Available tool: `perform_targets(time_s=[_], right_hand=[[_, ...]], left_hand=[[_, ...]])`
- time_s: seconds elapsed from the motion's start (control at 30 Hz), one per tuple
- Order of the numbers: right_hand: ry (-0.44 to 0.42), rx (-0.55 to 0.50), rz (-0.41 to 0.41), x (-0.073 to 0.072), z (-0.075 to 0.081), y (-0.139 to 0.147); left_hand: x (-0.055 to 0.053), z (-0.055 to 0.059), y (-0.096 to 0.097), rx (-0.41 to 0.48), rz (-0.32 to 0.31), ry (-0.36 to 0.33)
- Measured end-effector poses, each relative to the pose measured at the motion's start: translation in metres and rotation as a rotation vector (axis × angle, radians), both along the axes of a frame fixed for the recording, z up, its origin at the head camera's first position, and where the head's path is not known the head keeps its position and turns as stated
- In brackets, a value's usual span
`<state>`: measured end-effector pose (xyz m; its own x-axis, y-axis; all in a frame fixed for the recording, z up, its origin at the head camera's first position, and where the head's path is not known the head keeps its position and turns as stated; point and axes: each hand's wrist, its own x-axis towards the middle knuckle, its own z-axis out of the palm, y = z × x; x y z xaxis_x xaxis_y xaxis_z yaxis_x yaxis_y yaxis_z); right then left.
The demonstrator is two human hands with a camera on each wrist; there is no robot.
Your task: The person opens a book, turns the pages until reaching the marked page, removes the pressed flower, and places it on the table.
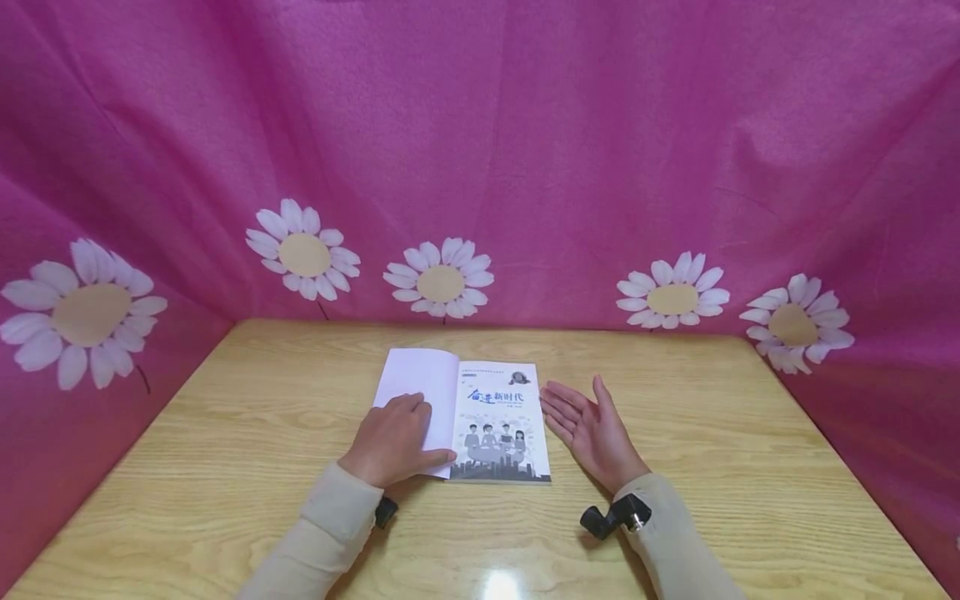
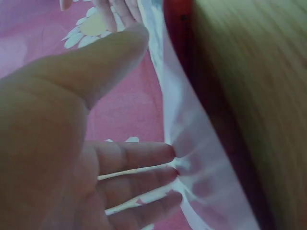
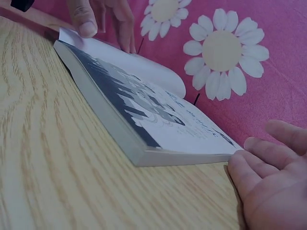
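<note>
A paperback book [image 1: 498, 421] lies on the wooden table, its cover turned over to the left and its printed title page facing up. The white inside of the cover [image 1: 412, 372] lies under my left hand [image 1: 390, 437], whose fingertips press on it. In the left wrist view these fingers [image 2: 139, 158] are nearly straight against the white sheet, and the thumb [image 2: 115, 57] reaches toward the spine. To the right of the book, my right hand [image 1: 596, 433] rests on its edge, palm turned inward, fingers extended. Its fingertips [image 3: 238, 160] are at the book's right edge in the right wrist view.
A wooden table [image 1: 225, 417] spreads out around the book. Pink cloth [image 1: 525, 150] with white daisies hangs behind it and on both sides. Small black cameras [image 1: 615, 517] sit on both wrists. Light glares off the table's front.
</note>
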<state>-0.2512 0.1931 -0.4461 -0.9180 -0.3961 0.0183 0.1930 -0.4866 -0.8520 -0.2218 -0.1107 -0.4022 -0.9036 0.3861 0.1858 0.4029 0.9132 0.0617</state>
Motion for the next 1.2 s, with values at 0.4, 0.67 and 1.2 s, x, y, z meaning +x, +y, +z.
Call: perform_targets(time_s=[0.4,0.67,1.2], right_hand=[[0.004,0.011,-0.004,0.001,0.000,-0.002],[0.012,0.013,-0.001,0.001,-0.001,-0.001],[0.015,0.034,-0.014,0.002,-0.002,-0.001]], left_hand=[[-0.008,-0.014,0.002,0.060,-0.048,-0.024],[-0.008,-0.016,0.006,0.059,-0.104,0.080],[-0.002,-0.017,0.020,0.029,-0.142,0.012]])
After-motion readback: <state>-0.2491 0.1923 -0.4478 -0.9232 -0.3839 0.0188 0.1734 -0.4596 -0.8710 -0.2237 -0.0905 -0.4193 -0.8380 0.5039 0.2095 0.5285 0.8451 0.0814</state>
